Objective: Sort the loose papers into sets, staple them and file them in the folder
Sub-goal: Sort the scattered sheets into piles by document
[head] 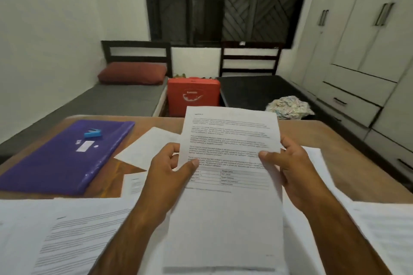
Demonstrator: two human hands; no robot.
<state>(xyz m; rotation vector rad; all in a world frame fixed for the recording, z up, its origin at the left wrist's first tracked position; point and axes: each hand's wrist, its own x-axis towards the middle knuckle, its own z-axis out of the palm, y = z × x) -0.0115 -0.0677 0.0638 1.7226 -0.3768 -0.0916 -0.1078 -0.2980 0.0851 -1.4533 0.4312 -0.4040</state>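
Wooden and rounded at its far corners, the desk sits in front of two beds, with one red case standing between them and a crumpled cloth on the dark bed to the right. White wardrobe doors fill the right wall.

I hold one printed sheet up over the desk with both hands. My left hand grasps its left edge, thumb on the front and fingers curled behind. My right hand grasps the right edge the same way. Whether more than one sheet is in this grip I cannot tell; a second edge shows at the bottom.

One purple folder lies closed on the left side of the desk, and one small blue stapler rests on top of it. Loose papers are spread across the near side, overlapping each other; at least six show, though my arms and the held sheet cover several and the frame cuts others off. One blank sheet lies between the folder and my left hand. The print is too blurred to read.
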